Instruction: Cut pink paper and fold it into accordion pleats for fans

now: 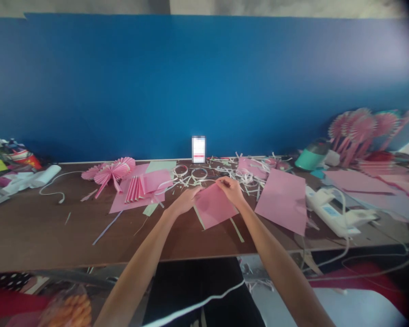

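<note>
A pink paper sheet (214, 207) lies tilted on the brown table (54, 227) in front of me. My left hand (186, 200) pinches its upper left edge, fingers closed on the paper. My right hand (230, 189) grips its top corner, fingers curled onto the sheet. Thin pale paper strips (236, 230) lie under and beside the sheet.
A larger pink sheet (283, 200) lies to the right, a white glue gun (330, 207) with cord beyond it. Folded pink paper fans (111, 172) and pleated pieces (136, 188) sit to the left. Paper scraps and tape rolls (199, 173) lie behind; finished fans (361, 129) lean at far right.
</note>
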Demonstrator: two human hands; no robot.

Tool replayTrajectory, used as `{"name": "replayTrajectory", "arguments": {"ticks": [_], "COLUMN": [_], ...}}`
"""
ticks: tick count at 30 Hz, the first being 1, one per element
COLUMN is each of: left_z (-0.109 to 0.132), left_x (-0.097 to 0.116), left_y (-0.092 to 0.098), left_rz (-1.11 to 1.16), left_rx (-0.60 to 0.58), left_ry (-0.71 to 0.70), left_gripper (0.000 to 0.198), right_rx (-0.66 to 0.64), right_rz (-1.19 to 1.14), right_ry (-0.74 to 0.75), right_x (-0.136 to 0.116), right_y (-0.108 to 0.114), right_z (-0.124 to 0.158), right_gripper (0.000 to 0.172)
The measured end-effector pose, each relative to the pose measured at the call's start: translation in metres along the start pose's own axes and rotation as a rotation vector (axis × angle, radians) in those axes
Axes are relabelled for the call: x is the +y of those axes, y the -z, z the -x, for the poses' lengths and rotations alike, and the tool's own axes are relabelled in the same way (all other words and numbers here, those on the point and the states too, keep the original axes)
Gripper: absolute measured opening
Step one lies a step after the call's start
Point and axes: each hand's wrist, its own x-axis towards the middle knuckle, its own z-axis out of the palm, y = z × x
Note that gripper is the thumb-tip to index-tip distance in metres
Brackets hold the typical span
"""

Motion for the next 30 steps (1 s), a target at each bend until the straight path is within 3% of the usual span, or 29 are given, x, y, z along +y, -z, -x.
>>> {"name": "replayTrajectory", "arguments": {"ticks": [15, 20, 26, 30], "left_z": [-0.001, -0.004, -0.005, -0.004], "left_x": [-0.002, -0.001, -0.004, -0.005], "left_y": [0.001, 0.000, 0.001, 0.001], "left_rz": [0.193, 0.213, 0.189, 0.158], "left_rx": [-0.043, 0.014, 0.110, 0.108], "left_ry": [0.017, 0.059, 0.086, 0.057], "left_gripper": [0.041, 0.039, 0.036, 0.034], "right_rx": [-0.024, -0.025, 0.097, 0.090], "right_rz": [0.015, 0.086, 0.184, 0.249], "right_ry": [0.012, 0.028, 0.154, 0.188], "right_x": [0.000, 0.001, -0.006, -0.011], "right_y": [0.002, -0.003, -0.007, -0.004], "right_z": [0.000, 0.001, 0.004, 0.007], "right_gripper": [0.026, 0.027, 0.034, 0.040]}}
